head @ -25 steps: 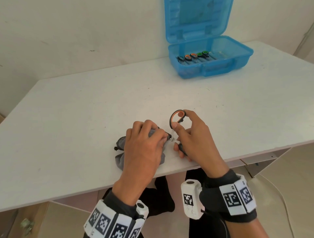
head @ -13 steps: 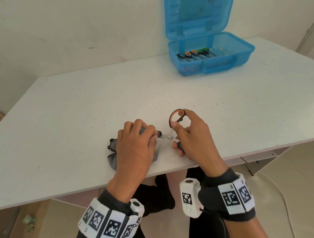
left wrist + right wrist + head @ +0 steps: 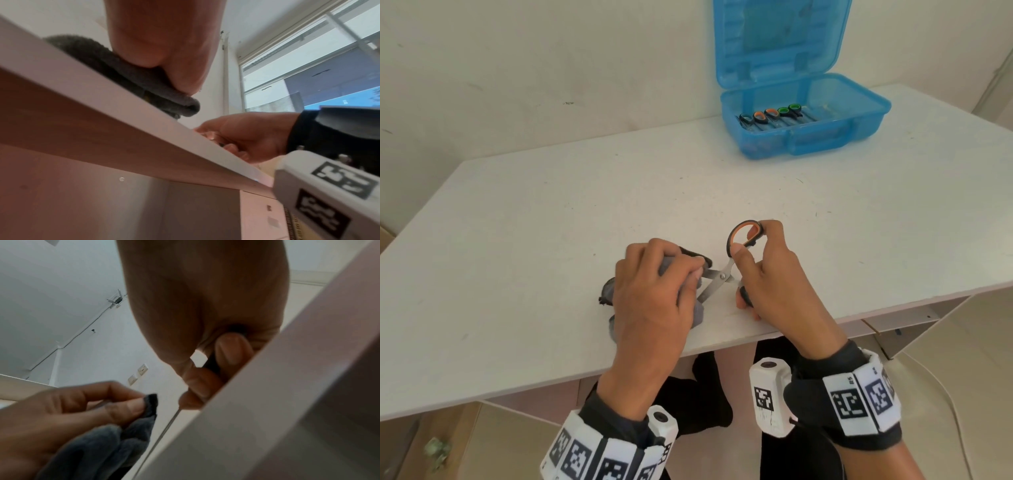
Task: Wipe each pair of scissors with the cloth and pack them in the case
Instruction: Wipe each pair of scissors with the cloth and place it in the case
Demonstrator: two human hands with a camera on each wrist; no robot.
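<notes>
Your left hand (image 3: 654, 301) covers the scissors' (image 3: 717, 279) blade tips and most of the cloth (image 3: 697, 313). Scissors in the case (image 3: 825, 137) are too small to count. Case lid is cropped at top.

No words, brand names or numbers can be read. The bands on both wrists (image 3: 602, 455) (image 3: 859, 401) carry black-and-white square code markers, and the right wrist's camera block (image 3: 768, 397) bears one too; small characters beside the markers are too blurred to make out.
</notes>
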